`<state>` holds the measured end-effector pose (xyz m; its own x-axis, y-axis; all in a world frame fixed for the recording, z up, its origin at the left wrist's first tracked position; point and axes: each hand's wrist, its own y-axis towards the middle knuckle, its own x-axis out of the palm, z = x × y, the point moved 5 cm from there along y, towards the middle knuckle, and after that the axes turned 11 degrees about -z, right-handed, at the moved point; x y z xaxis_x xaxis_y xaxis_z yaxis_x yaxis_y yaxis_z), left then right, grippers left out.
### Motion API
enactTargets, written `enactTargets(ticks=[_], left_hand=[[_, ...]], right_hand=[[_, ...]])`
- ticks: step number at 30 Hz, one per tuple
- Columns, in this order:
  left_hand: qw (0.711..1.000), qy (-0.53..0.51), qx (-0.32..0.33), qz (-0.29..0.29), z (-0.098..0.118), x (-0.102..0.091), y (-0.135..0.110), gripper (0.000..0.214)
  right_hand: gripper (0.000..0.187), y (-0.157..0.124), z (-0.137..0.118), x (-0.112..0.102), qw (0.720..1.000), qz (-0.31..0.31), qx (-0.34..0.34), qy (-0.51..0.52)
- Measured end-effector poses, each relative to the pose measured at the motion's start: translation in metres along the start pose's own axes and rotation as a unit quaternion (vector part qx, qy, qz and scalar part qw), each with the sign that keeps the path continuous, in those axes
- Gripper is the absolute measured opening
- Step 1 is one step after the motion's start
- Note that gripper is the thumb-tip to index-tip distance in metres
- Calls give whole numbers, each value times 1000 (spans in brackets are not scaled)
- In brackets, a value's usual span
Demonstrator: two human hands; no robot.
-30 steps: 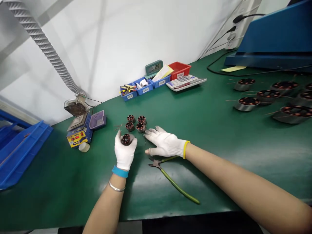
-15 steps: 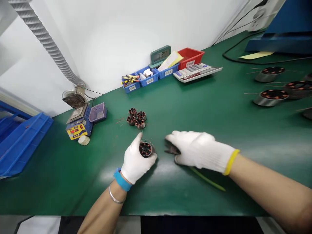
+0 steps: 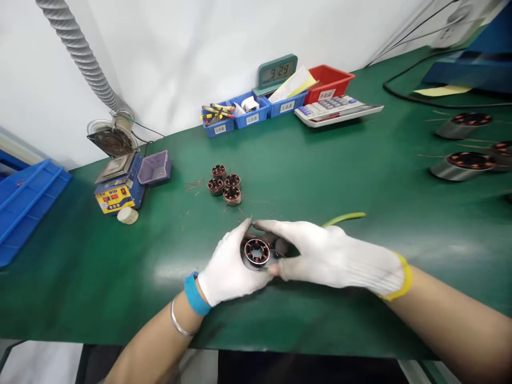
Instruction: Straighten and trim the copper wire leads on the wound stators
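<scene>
A wound motor stator (image 3: 257,252), a metal ring with copper coils inside, sits between my two white-gloved hands above the green table. My left hand (image 3: 230,265) curls round its left and near sides. At its right side, my right hand (image 3: 320,250) has forefinger and thumb bent round the stator, close to loose wire ends. A green tool handle (image 3: 344,218) sticks out behind my right hand; whether the palm holds that tool I cannot tell. Beyond my left hand stands a cluster of several smaller wound stators (image 3: 232,196), with wire snippets around them.
Larger stators (image 3: 462,165) stand at the right. Along the wall are blue bins (image 3: 252,118), a red bin (image 3: 330,85), a clock (image 3: 277,74) and a calculator (image 3: 336,111). At left are a solder pot (image 3: 116,197), a purple tray (image 3: 155,169) and a blue rack (image 3: 30,208).
My right hand has moved left to the stator, and its fingers now meet it. The green handle shows above that hand instead of below. My left hand keeps the stator.
</scene>
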<state>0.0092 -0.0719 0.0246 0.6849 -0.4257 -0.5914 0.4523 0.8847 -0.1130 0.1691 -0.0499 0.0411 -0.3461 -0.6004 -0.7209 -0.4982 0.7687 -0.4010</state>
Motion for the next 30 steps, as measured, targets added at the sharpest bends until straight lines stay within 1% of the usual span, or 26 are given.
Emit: enactTargets(ticks=[2, 3, 5, 6, 7, 8, 9, 10, 11, 12, 13, 14, 15, 16, 17, 18, 19, 20, 21, 22, 23, 25, 26, 27, 28, 30], left_hand=[[999, -41, 26, -8, -2, 3, 2, 95], [998, -51, 38, -10, -3, 5, 3, 98], [997, -59, 54, -13, -8, 8, 5, 104], [996, -59, 58, -14, -11, 9, 6, 106], [997, -51, 58, -16, -14, 9, 8, 107], [998, -33, 58, -20, -17, 9, 9, 108], [998, -10, 57, -22, -19, 9, 11, 108], [998, 16, 57, -21, -22, 8, 12, 105], [997, 39, 58, -19, -23, 7, 13, 102], [997, 55, 58, -15, -24, 5, 13, 99], [996, 68, 56, -10, -24, 4, 14, 97], [995, 84, 51, -5, -22, 3, 14, 94], [993, 110, 40, -3, -20, 3, 13, 90], [989, 145, 25, -2, -17, 3, 12, 85], [983, 185, 5, 5, -13, 2, 11, 81], [974, 226, -16, 20, -8, 1, 8, 80], [964, 261, -30, 43, -2, -1, 4, 86], [955, 286, -35, 70, 4, -4, 0, 96], [948, 302, -26, 94, 10, -7, -4, 107], [944, 313, -3, 105, 15, -9, -8, 115], [943, 318, 28, 97, 19, -9, -10, 117], [945, 312, 91, 40, 20, -5, -10, 107], [946, 304, 111, 5, 17, -3, -9, 100], [947, 298, 119, -21, 14, -1, -7, 94], [949, 294, 111, -32, 11, 0, -5, 89], [953, 295, 72, -13, 5, -2, -1, 85]], right_hand=[[63, 7, 0, 4, 998, 49, 23, 43], [59, 10, 0, 6, 995, 73, 33, 54], [58, 12, -2, 10, 991, 106, 42, 71], [60, 12, -5, 12, 989, 118, 33, 81], [59, 9, -10, 14, 987, 135, 6, 84], [57, 6, -19, 15, 984, 157, -38, 70], [52, 0, -30, 18, 979, 177, -96, 33], [44, -6, -43, 24, 967, 189, -166, -26], [37, -13, -56, 31, 949, 189, -234, -99], [33, -19, -67, 41, 926, 176, -286, -172], [32, -25, -73, 50, 905, 156, -321, -232], [33, -29, -76, 56, 889, 132, -345, -271], [33, -32, -75, 58, 882, 111, -358, -285], [33, -34, -70, 54, 888, 102, -358, -271], [32, -36, -63, 45, 904, 108, -343, -231], [32, -36, -52, 31, 927, 129, -308, -169], [34, -35, -37, 14, 949, 166, -251, -91], [37, -34, -21, -2, 963, 200, -178, -12], [40, -33, -6, -14, 970, 210, -112, 49], [42, -30, 4, -22, 975, 196, -61, 84], [42, -27, 10, -25, 982, 163, -25, 95], [42, -20, 9, -23, 996, 73, 4, 59], [42, -18, 6, -19, 999, 33, 12, 29], [43, -15, 3, -14, 1000, 1, 20, 4], [44, -14, 0, -9, 999, -20, 28, -13], [40, -11, -3, -1, 998, -42, 45, -28]])
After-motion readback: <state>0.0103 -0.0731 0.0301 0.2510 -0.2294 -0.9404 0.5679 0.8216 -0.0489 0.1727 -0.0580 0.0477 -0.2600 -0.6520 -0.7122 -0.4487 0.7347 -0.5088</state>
